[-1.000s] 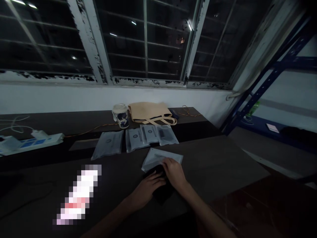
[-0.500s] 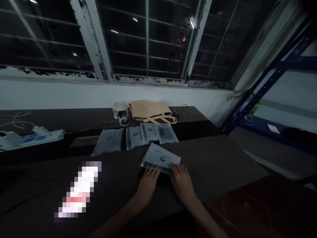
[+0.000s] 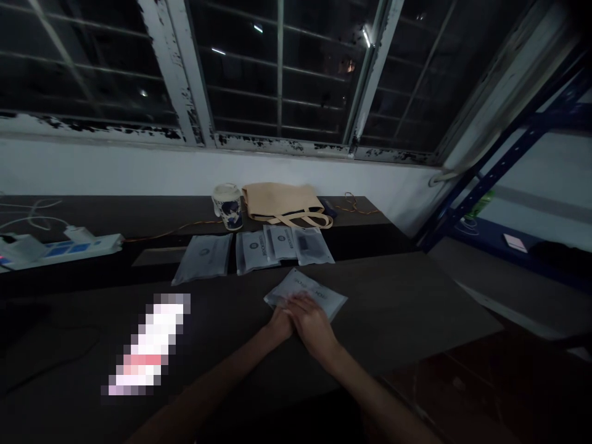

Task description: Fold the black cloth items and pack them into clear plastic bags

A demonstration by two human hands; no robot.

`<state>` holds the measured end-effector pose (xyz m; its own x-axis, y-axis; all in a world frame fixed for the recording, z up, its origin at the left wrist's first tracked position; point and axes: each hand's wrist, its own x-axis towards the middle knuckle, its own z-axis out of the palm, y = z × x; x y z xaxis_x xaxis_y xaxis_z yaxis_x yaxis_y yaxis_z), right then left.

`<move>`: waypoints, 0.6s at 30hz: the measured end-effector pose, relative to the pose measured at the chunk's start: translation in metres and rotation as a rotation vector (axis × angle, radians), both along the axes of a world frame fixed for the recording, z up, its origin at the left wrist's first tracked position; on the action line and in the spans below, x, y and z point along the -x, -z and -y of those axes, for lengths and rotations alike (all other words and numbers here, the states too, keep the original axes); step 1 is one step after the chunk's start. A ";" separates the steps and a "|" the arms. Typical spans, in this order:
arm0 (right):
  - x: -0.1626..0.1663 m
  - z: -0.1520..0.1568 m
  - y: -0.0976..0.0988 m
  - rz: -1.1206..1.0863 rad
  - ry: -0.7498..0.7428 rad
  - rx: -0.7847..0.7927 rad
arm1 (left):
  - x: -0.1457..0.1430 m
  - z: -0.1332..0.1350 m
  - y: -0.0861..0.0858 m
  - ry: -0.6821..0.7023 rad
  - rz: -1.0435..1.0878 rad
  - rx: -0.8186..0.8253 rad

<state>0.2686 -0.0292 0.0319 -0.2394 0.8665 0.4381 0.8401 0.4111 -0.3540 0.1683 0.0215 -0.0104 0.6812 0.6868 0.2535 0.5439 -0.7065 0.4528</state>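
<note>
Head cam: L hand (image 3: 280, 321) & R hand (image 3: 312, 322) on frosted pouch (image 3: 309, 285).

Single head-worn view, facing forward and down, table (image 3: 393, 302) below, windows (image 3: 280, 74) beyond

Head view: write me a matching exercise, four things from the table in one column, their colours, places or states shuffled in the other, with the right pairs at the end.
Things
1. Tote bag
2. Patterned paper cup
3. Power strip
4. Frosted pouch nearest the person

Descriptions
A. White and blue, with plugs in it
B. Partly covered by the right hand
C. Beige, lying with its handles toward the person
D. Standing upright, dark blue on a pale ground

Right pairs: 1-C, 2-D, 3-A, 4-B
</note>
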 end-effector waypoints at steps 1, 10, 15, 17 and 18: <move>-0.002 0.001 -0.003 -0.015 0.006 0.004 | -0.001 -0.002 -0.001 0.009 -0.006 -0.007; 0.000 0.033 -0.065 -0.197 0.134 0.173 | 0.066 0.040 -0.028 -0.043 0.103 -0.149; 0.011 0.035 -0.088 -0.395 -0.137 0.207 | 0.133 0.047 -0.028 -0.552 0.184 0.125; 0.011 0.011 -0.077 -0.398 -0.151 0.216 | 0.143 0.041 -0.024 -0.685 0.154 0.243; 0.012 -0.005 -0.067 -0.368 -0.146 0.230 | 0.144 0.038 -0.023 -0.713 0.141 0.287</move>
<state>0.2569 -0.0246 0.0994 -0.2307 0.9199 0.3173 0.5801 0.3918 -0.7141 0.0248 -0.0160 0.0127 0.0251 0.9984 0.0505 0.7464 -0.0524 0.6635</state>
